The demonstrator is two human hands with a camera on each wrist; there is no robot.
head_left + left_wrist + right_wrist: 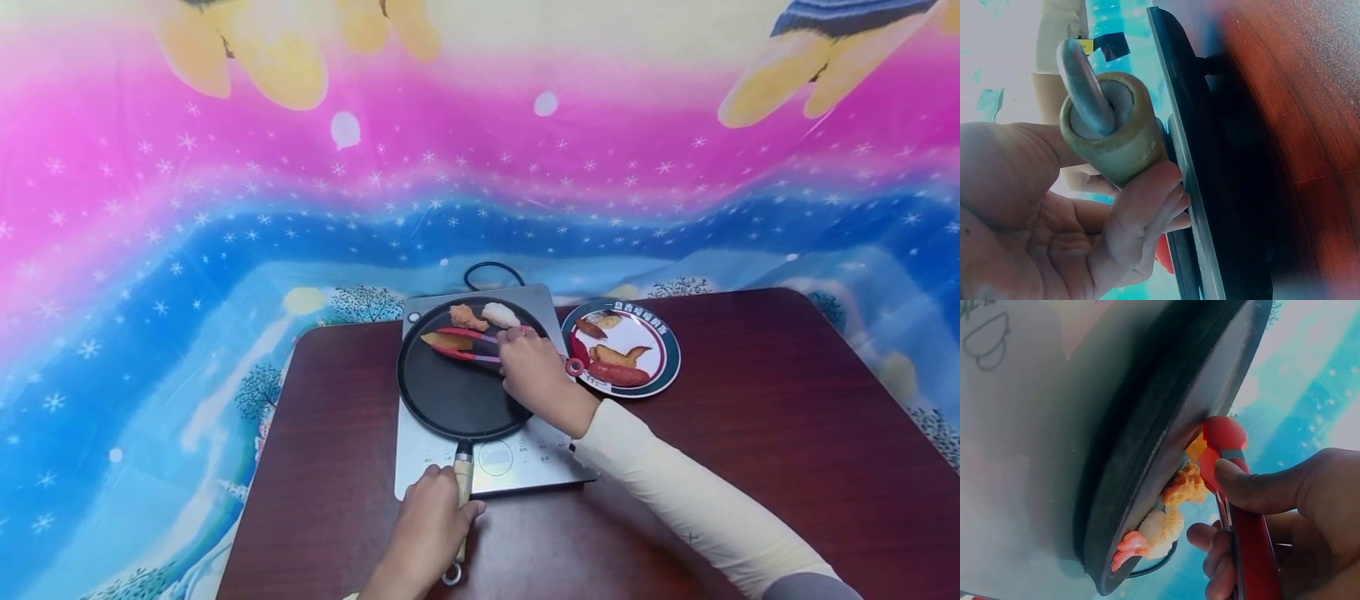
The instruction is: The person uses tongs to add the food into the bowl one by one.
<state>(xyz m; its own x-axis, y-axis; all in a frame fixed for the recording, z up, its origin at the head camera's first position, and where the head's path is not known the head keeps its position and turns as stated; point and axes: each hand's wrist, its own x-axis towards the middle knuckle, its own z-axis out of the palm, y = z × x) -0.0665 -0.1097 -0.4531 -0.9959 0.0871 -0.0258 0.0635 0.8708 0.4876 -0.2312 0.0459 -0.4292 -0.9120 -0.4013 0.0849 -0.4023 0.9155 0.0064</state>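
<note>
My left hand [429,523] grips the wooden handle [462,477] of a flat black frying pan [457,400]; the left wrist view shows the handle's end with its metal ring [1085,87]. Over the pan, my right hand [534,367] holds red tongs [468,357], thumb on one arm in the right wrist view. The tongs' tips lie on either side of a yellow-brown food piece [446,341]. Behind it sit a browned fried piece [467,317] and a white piece [500,314]. A pink piece [1129,547] shows near the rim in the right wrist view.
The pan stands on a silver induction cooker [427,467] with a black cord [491,265] behind. To its right, a green-rimmed plate [672,354] holds a sausage [618,374], a wing-shaped piece [611,357] and other food. All stand on a dark red table [750,433] before a patterned cloth.
</note>
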